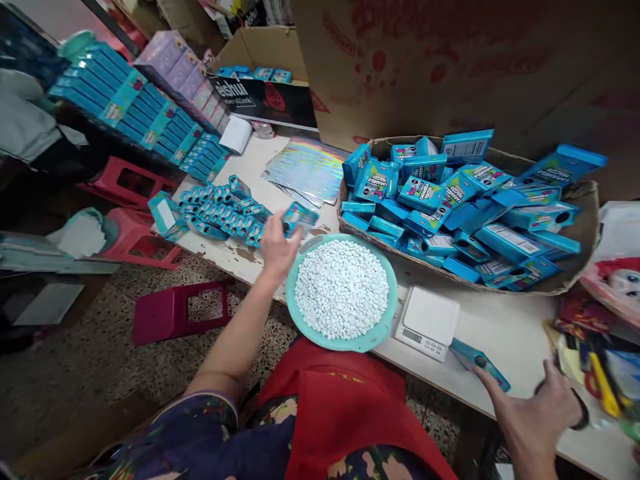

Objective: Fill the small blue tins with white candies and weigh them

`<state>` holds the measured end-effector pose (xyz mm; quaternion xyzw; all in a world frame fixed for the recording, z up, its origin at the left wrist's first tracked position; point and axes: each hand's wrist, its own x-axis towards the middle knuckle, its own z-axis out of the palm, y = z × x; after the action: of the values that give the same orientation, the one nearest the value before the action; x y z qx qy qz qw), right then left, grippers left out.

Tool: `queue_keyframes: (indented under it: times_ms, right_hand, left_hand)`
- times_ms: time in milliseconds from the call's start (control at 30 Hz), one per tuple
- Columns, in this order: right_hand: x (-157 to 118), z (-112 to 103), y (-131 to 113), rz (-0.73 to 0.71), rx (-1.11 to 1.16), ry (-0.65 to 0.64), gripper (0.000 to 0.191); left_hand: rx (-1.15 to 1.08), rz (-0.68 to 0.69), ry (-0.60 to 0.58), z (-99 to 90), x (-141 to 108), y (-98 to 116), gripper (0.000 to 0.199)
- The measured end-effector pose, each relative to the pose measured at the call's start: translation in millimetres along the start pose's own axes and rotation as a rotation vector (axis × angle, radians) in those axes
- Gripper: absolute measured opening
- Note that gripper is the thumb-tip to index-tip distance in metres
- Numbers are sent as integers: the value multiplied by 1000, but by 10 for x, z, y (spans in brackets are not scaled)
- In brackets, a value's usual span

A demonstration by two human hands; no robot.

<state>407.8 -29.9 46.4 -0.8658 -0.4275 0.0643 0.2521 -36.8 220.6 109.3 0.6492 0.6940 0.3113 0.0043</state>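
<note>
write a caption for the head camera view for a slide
Left hand holds a blue box beside a green basin of small white pieces, with a scale and a carton of more boxes.

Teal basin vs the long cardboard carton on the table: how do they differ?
The basin is round and teal; the carton is long, brown cardboard.
The basin holds small white pieces; the carton holds blue boxes.
The basin is smaller; the carton is much wider.
Shared: both are open-topped and well filled.
</note>
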Motion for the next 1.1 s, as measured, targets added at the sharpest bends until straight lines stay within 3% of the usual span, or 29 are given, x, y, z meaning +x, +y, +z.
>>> queue_keyframes:
  times_ms: [100, 167, 233, 333, 433, 500, 567, 667, 800, 933, 1100]
  right_hand:
    - [-118, 65, 275, 85, -68, -131, 120]
    - [-215, 153, 308, 143, -2, -183, 115]
    - [-274, 246, 291, 190, 100, -185, 103]
    - [-273, 317, 275, 266, 166, -179, 81]
    - [-232, 259, 272, 392, 137, -153, 73]
    - [-213, 165, 231, 472, 129, -79, 73]
    - [-201, 55, 119, 489, 166, 9, 71]
    - [-190, -82, -202, 373, 301, 69, 66]
    - [-195, -82, -757, 234, 485, 37, 58]
    - [-220, 79, -1177, 190, 620, -77, 49]
    - [-250, 191, -1569, 49, 634, -233, 43]
  left_hand:
    - [189, -188, -169, 339, 323, -650, 39]
    - [299, -270, -305, 545, 445, -942, 29]
    - [321, -288, -349, 655, 513, -1113, 22]
    - [273, -246, -318, 629, 549, -1186, 28]
    - [136, -110, -157, 494, 449, -1044, 38]
    - [28, 31, -118, 449, 267, -835, 40]
    - [-45, 151, -196, 489, 14, -577, 36]
    - [-142, 258, -420, 664, -376, -210, 34]
    - [-55, 201, -637, 830, -705, 137, 43]
    - [2, 153, -692, 819, -905, 365, 46]
    - [32, 232, -617, 809, -1158, 444, 37]
